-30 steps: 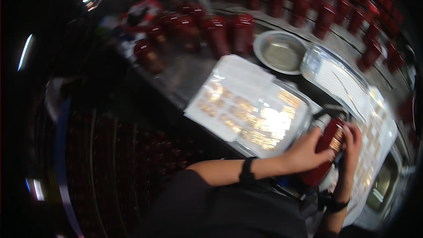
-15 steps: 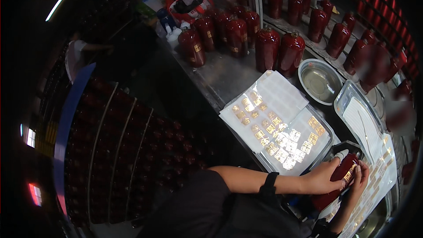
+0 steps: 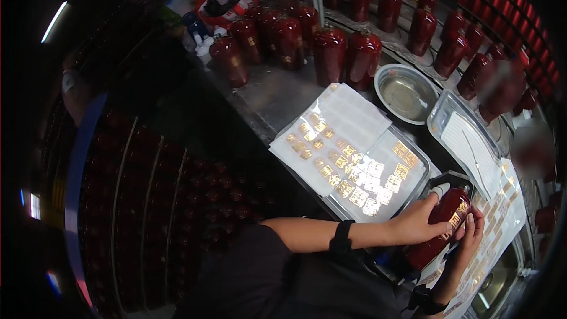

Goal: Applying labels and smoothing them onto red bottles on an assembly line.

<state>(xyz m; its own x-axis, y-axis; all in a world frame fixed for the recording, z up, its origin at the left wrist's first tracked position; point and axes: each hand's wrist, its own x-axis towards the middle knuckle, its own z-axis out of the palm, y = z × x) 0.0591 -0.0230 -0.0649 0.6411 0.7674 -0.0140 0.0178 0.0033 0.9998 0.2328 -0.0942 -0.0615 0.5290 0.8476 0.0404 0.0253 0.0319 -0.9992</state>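
A dark red glossy bottle lies tilted in a dark holder at the lower right, with gold characters along its upper side. My left hand wraps over it from the left, a white cover on one finger. From the right, my right hand presses its fingertips to the bottle beside the gold characters. Just left of the holder, white sheets bearing gold stickers rest on a metal tray. Another sheet of gold stickers spreads to the right of my right hand.
A metal basin of liquid and a tray with a ribbed white cloth stand beyond the sheets. Several red bottles stand on the metal table's far part. More bottles line a conveyor at the right. Racked bottles fill the left.
The view has shifted, so the table and bottles appear farther left. Both hands stay on the bottle, and more of its gold characters now show between them.
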